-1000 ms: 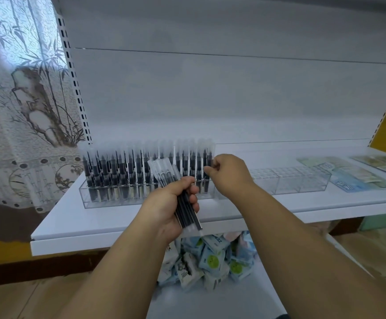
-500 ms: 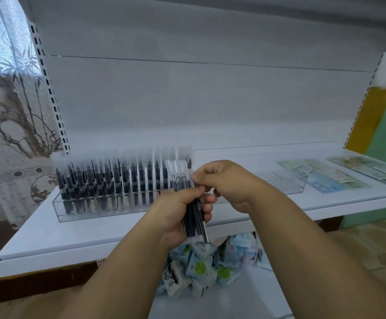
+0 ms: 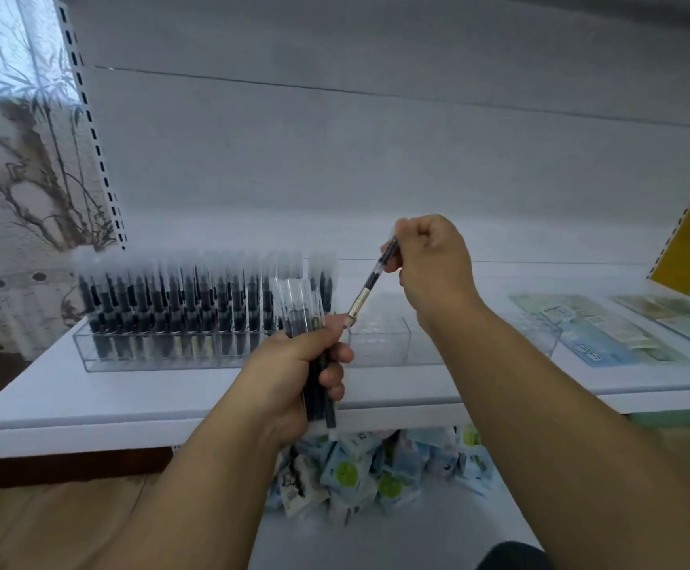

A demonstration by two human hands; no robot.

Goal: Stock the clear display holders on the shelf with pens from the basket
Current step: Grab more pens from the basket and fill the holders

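Holding: left hand (image 3: 294, 372) is wrapped round a bundle of pens (image 3: 314, 364), fingers curled tight on it, just in front of the shelf (image 3: 129, 397) edge
Single pen: right hand (image 3: 429, 265) pinches one pen (image 3: 370, 281) by its top end, tilted, tip aimed down toward the left thumb and the empty holder (image 3: 380, 335)
Full holder: left clear holder (image 3: 162, 355) looks packed with upright pens, so I'd guess the next slot is in the empty one beside it
Doing it well: swing the pen upright first, line the tip over one cell near the left end, then let it drop straight; going in slanted probably snags the grid
Grip tip: keep the bundle low and off to the side so it doesn't knock the standing row
Hard to see: cell grid in the empty holder is barely visible, clear on white; can't count slots
Cut off: basket isn't in view at all, just packets (image 3: 376, 475) heaped under the shelf
Blurry: pen caps in the full holder smear into a haze
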